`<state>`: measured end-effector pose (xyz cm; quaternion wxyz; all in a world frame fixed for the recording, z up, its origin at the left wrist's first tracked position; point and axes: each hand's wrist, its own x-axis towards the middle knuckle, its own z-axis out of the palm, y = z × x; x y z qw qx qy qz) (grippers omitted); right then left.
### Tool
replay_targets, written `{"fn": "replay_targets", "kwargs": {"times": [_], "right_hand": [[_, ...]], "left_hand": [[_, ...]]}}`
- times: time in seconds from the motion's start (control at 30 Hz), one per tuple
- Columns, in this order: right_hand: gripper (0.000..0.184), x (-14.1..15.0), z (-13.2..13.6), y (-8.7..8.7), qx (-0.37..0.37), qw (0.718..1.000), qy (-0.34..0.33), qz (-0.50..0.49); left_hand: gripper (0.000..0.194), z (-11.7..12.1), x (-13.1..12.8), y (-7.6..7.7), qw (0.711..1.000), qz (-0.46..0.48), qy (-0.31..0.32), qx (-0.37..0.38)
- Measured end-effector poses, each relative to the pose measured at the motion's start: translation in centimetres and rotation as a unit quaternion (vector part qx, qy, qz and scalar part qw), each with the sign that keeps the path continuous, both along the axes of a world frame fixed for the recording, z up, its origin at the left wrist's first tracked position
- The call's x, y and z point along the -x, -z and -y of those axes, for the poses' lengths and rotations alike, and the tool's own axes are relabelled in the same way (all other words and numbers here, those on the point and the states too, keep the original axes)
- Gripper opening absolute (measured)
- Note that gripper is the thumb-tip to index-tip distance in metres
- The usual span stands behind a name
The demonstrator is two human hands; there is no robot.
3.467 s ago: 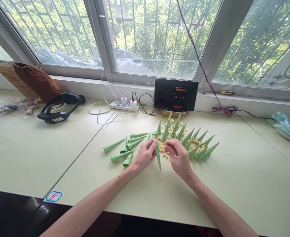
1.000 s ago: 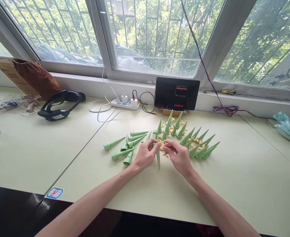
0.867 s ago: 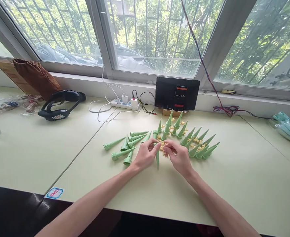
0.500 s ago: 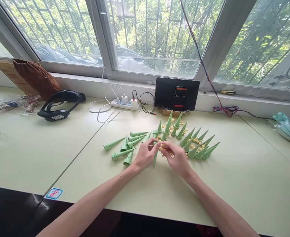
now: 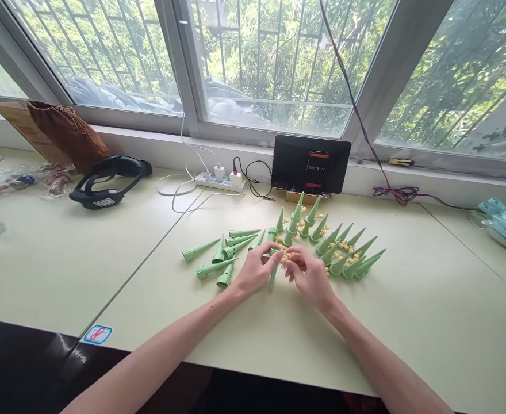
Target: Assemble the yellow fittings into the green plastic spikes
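My left hand (image 5: 254,272) is closed on a green cone spike (image 5: 272,278) whose tip points toward me. My right hand (image 5: 308,276) pinches a small yellow piece (image 5: 286,256) at the spike's wide end. Both hands sit close together over the pale green table (image 5: 408,299). A group of green spikes (image 5: 218,256) lies to the left of my hands. More green spikes (image 5: 343,253) lie to the right and behind, mixed with several small yellow pieces (image 5: 347,247).
A black tablet with a phone timer (image 5: 310,165) leans against the window ledge. A white power strip (image 5: 221,181) with cables lies left of it. A black headset (image 5: 108,179) and a brown bag (image 5: 65,132) sit far left. Pastel packets (image 5: 505,224) lie at the right edge.
The spike's tip has swung from pointing slightly right to slightly left. My right hand moved in to the spike's wide end with a yellow piece. The piles have not moved.
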<state>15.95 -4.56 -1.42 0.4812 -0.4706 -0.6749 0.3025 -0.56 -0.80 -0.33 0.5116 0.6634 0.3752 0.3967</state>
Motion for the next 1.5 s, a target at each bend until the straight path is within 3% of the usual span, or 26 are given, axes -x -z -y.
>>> {"fn": "replay_targets", "kwargs": {"times": [0.53, 0.8, 1.07, 1.33, 1.5], "right_hand": [[0.022, 0.1, 0.2, -0.5, 0.006, 1.000, 0.017, 0.019], [0.023, 0.1, 0.2, -0.7, -0.025, 0.998, 0.042, 0.045], [0.023, 0.2, 0.1, -0.6, -0.039, 0.997, 0.049, 0.053], [0.021, 0.1, 0.0, -0.4, -0.032, 0.996, 0.051, 0.059], [0.019, 0.2, 0.1, -0.6, -0.035, 0.996, 0.058, 0.057]], "left_hand": [[0.043, -0.2, -0.3, 0.3, 0.999, 0.017, 0.002, 0.032], [0.040, -0.3, -0.4, -0.1, 0.997, 0.048, -0.041, 0.052], [0.042, -0.3, -0.4, 0.0, 0.996, 0.054, -0.045, 0.061], [0.037, 0.0, -0.3, -0.7, 0.999, 0.006, -0.034, -0.008], [0.039, -0.1, -0.2, -0.6, 1.000, 0.003, -0.011, 0.004]]}}
